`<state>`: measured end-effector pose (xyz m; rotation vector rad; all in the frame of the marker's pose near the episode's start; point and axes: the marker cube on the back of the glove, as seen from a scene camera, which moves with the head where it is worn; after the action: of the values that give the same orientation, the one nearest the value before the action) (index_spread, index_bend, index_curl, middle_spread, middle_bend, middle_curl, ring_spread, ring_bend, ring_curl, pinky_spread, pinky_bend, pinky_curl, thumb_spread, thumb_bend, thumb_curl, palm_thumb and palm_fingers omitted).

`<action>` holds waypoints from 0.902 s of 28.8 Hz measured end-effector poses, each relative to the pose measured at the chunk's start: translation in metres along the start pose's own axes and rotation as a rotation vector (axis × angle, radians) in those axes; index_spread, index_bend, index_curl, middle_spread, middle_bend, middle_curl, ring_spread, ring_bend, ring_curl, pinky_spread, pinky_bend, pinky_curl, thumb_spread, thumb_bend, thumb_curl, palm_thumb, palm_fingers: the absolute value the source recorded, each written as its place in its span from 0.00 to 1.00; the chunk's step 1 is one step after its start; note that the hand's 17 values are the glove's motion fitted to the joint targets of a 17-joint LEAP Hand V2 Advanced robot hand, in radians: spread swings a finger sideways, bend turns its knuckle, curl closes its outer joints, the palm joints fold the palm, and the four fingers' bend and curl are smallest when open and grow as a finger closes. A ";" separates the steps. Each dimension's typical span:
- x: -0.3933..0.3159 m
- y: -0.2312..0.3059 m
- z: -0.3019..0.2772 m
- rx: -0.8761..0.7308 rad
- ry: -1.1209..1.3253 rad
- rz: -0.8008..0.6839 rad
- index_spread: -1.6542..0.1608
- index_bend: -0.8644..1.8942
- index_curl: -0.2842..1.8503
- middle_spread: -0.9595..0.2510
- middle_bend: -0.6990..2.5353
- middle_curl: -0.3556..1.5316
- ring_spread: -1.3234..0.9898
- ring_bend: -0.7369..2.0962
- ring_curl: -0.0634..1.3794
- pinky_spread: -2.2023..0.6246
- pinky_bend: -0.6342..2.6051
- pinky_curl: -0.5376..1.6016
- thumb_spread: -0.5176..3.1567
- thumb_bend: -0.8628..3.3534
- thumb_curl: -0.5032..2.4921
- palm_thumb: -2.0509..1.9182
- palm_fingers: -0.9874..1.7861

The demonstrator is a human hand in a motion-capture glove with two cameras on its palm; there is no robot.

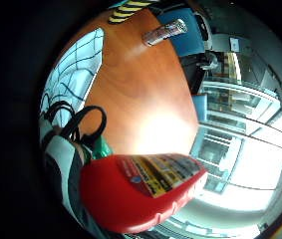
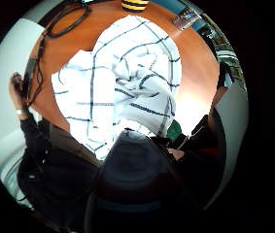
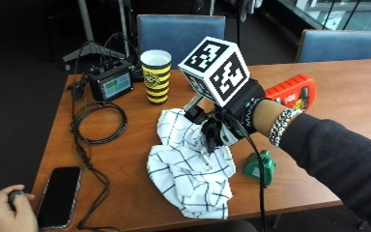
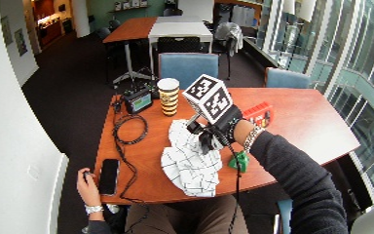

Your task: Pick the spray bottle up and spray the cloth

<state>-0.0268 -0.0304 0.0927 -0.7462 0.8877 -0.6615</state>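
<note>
Gloved right hand (image 3: 227, 123) over checked cloth (image 3: 189, 166), grip curled around red spray bottle (image 1: 140, 191), green nozzle (image 3: 260, 167) beside cloth

A soft checked cloth (image 3: 189, 169) lies rumpled on the smooth, glossy wooden table (image 3: 340, 87).

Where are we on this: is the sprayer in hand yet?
Nothing looks done. The gloved right hand is over the checked cloth, with no bottle visible in it. The small green bottle, probably the sprayer, stands on the table beside the cloth; a red container lies behind the wrist. Left: grasp, lift, spray.
</note>
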 end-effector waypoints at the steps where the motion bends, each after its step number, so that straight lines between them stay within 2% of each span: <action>1: 0.000 0.000 0.000 0.001 0.000 0.000 0.74 0.41 0.40 0.60 0.40 0.45 0.48 0.48 0.36 0.67 0.32 0.43 0.20 0.20 0.43 0.75 0.85; 8: 0.003 -0.002 -0.003 0.015 -0.047 0.004 0.74 0.41 0.40 0.60 0.40 0.45 0.48 0.48 0.36 0.67 0.32 0.43 0.20 0.20 0.43 0.75 0.85; 13: 0.002 -0.003 -0.014 0.058 -0.176 -0.015 0.74 0.41 0.40 0.60 0.40 0.45 0.48 0.48 0.36 0.67 0.32 0.43 0.20 0.20 0.43 0.75 0.85; 26: 0.025 -0.016 -0.066 0.222 -0.764 -0.053 0.74 0.41 0.41 0.60 0.40 0.45 0.48 0.48 0.36 0.67 0.32 0.43 0.20 0.20 0.43 0.75 0.85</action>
<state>-0.0751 -0.0779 0.0663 -0.7404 0.0932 -0.4513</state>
